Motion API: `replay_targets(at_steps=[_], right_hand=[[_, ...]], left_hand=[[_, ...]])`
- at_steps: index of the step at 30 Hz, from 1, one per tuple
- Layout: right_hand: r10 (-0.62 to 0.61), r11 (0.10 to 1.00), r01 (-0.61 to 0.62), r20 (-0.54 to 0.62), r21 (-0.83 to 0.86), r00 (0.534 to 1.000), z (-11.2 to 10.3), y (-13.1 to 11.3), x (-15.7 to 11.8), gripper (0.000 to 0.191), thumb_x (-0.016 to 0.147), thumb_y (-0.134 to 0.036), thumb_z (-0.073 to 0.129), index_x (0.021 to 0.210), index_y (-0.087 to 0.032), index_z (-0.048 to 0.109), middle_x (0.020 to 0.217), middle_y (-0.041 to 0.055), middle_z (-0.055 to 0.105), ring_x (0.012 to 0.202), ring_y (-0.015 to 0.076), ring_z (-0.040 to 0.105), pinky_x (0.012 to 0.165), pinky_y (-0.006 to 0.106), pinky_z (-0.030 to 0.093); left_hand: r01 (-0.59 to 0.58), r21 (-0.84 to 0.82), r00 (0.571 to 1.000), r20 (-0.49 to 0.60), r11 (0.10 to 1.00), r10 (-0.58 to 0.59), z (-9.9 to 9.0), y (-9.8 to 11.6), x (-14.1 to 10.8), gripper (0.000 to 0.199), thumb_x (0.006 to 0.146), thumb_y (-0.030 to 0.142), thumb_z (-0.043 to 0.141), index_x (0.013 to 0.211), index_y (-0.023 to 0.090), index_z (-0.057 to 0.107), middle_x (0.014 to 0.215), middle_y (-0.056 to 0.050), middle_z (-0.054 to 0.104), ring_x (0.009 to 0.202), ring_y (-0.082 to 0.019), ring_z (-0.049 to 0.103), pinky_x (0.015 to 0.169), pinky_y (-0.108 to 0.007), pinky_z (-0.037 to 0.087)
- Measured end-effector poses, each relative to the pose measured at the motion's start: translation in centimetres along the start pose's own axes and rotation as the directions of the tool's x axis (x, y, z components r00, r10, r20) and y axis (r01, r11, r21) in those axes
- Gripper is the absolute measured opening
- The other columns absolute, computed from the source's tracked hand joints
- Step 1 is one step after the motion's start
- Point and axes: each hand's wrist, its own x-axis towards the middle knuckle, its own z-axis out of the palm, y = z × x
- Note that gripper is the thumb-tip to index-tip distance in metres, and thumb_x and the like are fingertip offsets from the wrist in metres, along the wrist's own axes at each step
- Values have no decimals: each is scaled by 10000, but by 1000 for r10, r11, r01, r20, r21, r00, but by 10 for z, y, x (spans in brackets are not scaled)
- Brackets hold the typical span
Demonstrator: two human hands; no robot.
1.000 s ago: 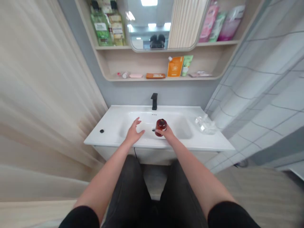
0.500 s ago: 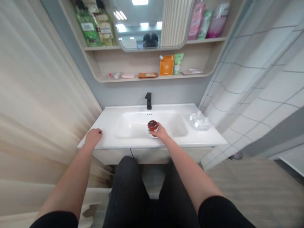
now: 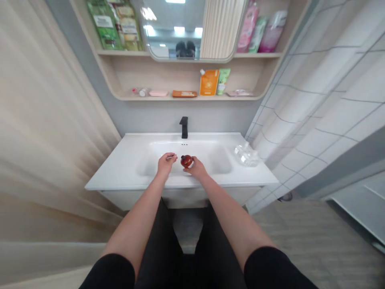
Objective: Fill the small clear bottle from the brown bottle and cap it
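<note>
My right hand is wrapped round an amber bottle over the front part of the white sink. The bottle's dark neck points up and to the left. Just left of it, my left hand is closed in a pinch on a small, thin dark object, too small to name. A narrow gap separates the left fingertips from the bottle. Behind both hands stands the black faucet.
Clear plastic bottles lie on the counter's right side. Above, a shelf holds an orange pouch, a green tube and a pink bar. A curtain hangs at the left, and a mirror hangs above.
My left hand has moved right from the counter's left end to beside the bottle, still pinching the dark object. The bottle in my right hand has tilted, its neck now toward the left.
</note>
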Motion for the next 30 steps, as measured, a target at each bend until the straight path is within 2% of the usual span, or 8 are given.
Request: replay_targets(at_steps=[7, 11, 16, 20, 23, 25, 27, 30], right_hand=[[-45, 986, 50, 33, -161, 998, 11, 0, 0, 728, 728, -402, 984, 1312, -220, 590, 1243, 129, 751, 1147, 314, 726, 1004, 409, 532], [-52, 984, 57, 34, -168, 998, 10, -2, -1, 743, 728, -403, 993, 1327, -221, 592, 1264, 122, 749, 1153, 306, 716, 1026, 404, 513], [-89, 976, 91, 20, -200, 996, 5, -4, -4, 732, 710, -398, 1006, 1316, -232, 629, 1262, 107, 737, 1149, 300, 695, 1051, 418, 497], [-100, 973, 97, -5, -209, 995, 5, -3, -5, 765, 696, -418, 1014, 1340, -246, 638, 1254, 96, 727, 1161, 297, 679, 1050, 416, 495], [-118, 972, 114, -5, -206, 993, 5, -4, -5, 761, 699, -422, 1017, 1338, -243, 644, 1229, 87, 737, 1127, 289, 692, 1041, 410, 497], [-115, 969, 111, -5, -221, 993, 5, -4, -5, 772, 691, -417, 1024, 1342, -240, 648, 1231, 94, 739, 1121, 296, 697, 1033, 412, 499], [-106, 966, 103, 2, -238, 994, 5, -5, -5, 774, 692, -417, 1024, 1346, -239, 651, 1228, 99, 742, 1109, 300, 700, 1021, 415, 503], [-104, 964, 103, 10, -244, 995, 5, -5, -5, 768, 698, -419, 1020, 1347, -237, 652, 1213, 96, 745, 1088, 296, 705, 1013, 411, 505]], left_hand=[[-74, 192, 995, 79, 979, 60, 1, -20, 3, 174, 876, 342, 763, 986, 211, 727, 1141, -93, 826, 1074, -232, 780, 1031, -412, 612], [-79, 228, 993, 101, 970, 58, 1, -21, 5, 287, 882, 282, 745, 1158, 214, 776, 1190, -99, 824, 1080, -232, 778, 1055, -422, 604], [-106, 359, 986, 156, 927, 52, 3, -16, 0, 205, 900, 267, 703, 1071, 232, 811, 1113, -72, 832, 1039, -244, 774, 1048, -435, 608], [-194, 231, 956, 264, 954, 130, 4, -12, -5, 420, 790, 68, 595, 1130, 227, 785, 1270, -69, 794, 1240, -236, 726, 1116, -426, 587], [-171, 180, 973, 183, 969, 138, 4, -11, -4, 536, 783, 71, 609, 1277, 236, 734, 1389, -85, 736, 1219, -234, 729, 1068, -430, 613], [-145, 257, 987, 102, 955, 122, 4, -13, -3, 415, 820, 120, 649, 1212, 220, 745, 1266, -94, 760, 1089, -236, 749, 1016, -446, 627], [-181, 308, 981, 127, 934, 148, 4, -14, -1, 321, 823, 114, 658, 1111, 210, 761, 1160, -86, 768, 1063, -237, 745, 1022, -445, 619], [-261, 294, 958, 193, 920, 210, 4, -16, -1, 398, 809, 72, 643, 1155, 230, 759, 1258, -80, 747, 1145, -229, 729, 1019, -406, 615]])
